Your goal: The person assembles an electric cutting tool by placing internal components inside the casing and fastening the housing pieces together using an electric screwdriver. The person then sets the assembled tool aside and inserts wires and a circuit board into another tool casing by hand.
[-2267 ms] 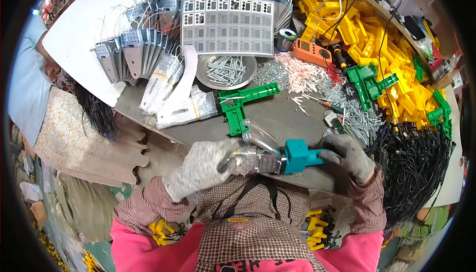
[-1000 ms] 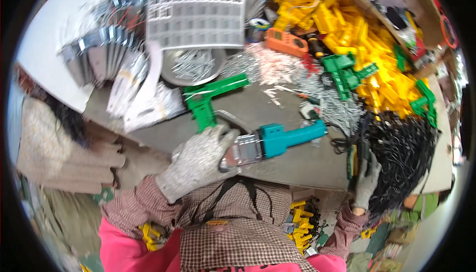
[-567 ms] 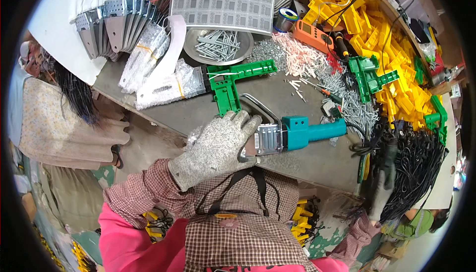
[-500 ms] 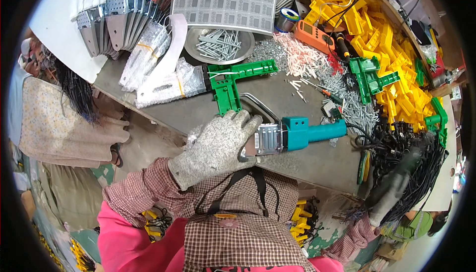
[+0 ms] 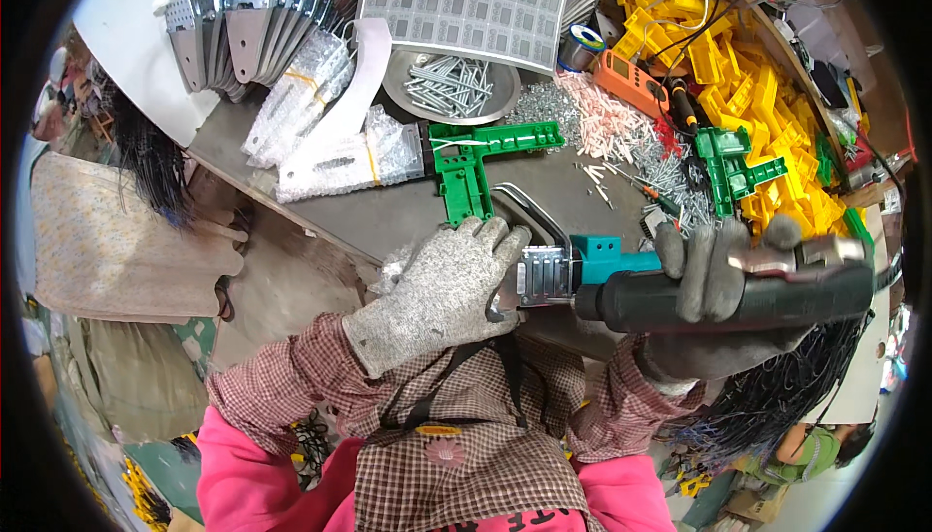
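By the worktop's (image 5: 359, 226) near edge, the left hand (image 5: 437, 284) curls its fingers over the teal-handled tool (image 5: 595, 258), seemingly closed up; the right hand (image 5: 714, 275) grips a black power screwdriver (image 5: 806, 304); a green housing (image 5: 464, 175) lies open.

Right fingers (image 5: 726, 272) grip a black tool (image 5: 772, 303); left fingers (image 5: 490, 237) hold a teal device (image 5: 595, 259).
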Motion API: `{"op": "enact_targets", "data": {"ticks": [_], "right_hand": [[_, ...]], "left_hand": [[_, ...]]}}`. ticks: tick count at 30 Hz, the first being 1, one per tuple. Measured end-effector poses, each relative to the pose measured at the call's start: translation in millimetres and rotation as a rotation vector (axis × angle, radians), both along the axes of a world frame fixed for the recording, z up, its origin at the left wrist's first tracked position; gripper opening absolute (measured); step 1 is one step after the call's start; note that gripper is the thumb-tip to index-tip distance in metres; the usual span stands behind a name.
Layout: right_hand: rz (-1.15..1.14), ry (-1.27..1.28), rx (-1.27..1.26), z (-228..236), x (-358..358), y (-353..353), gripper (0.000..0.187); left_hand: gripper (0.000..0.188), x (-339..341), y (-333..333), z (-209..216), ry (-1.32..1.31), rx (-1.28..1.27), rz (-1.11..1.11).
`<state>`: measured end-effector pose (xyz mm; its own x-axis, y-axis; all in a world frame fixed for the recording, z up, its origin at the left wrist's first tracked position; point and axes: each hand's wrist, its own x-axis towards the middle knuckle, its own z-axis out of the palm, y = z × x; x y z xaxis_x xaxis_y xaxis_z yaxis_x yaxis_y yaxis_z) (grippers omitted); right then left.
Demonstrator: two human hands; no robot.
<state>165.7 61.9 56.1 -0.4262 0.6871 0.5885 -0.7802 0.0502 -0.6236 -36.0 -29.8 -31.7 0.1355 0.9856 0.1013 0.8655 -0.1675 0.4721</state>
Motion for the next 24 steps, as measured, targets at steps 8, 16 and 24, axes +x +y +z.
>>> {"op": "enact_targets", "data": {"ticks": [8, 16, 24], "right_hand": [[-0.196, -0.021, 0.128, -37, -22, -17, 0.074], [-0.259, -0.012, 0.088, -37, -31, -27, 0.06], [-0.11, -0.043, 0.042, -30, -22, -33, 0.039]], "left_hand": [[0.083, -1, 2, -7, 0.017, 0.042, -0.02], [0.082, -1, 2, -10, 0.035, 0.078, -0.019], [0.084, -1, 3, -14, 0.032, 0.061, -0.043]]}}
